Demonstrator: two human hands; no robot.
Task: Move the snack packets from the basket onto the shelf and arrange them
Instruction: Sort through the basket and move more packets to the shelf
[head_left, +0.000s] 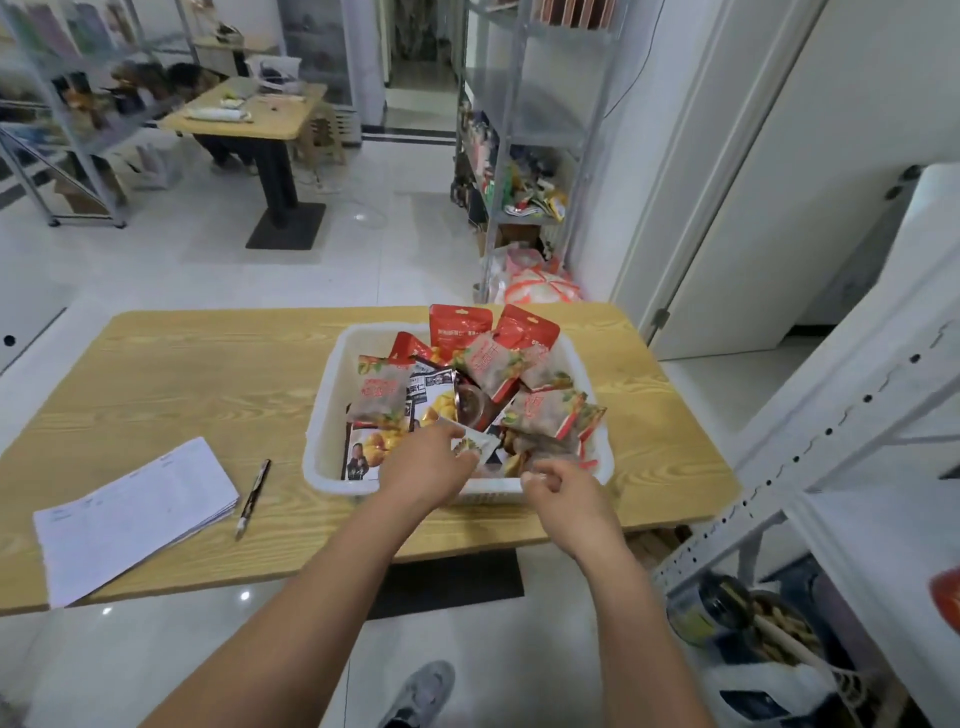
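Note:
A white plastic basket (332, 410) stands on a wooden table (197, 374) and holds several snack packets, red ones (460, 319) at the back and frosted ones with red print (376, 397) in the middle. My left hand (423, 465) reaches into the basket's near side and pinches a small pale packet (475, 446). My right hand (563, 491) is just to its right at the near rim, fingers curled on a translucent packet (556, 447). The white metal shelf (810, 457) rises at the right.
A stack of papers (135, 514) and a pen (253, 499) lie on the table's left part. Jars sit on the shelf's lower level (727, 618). Another table (249, 111) and racks of goods (519, 171) stand across the tiled floor.

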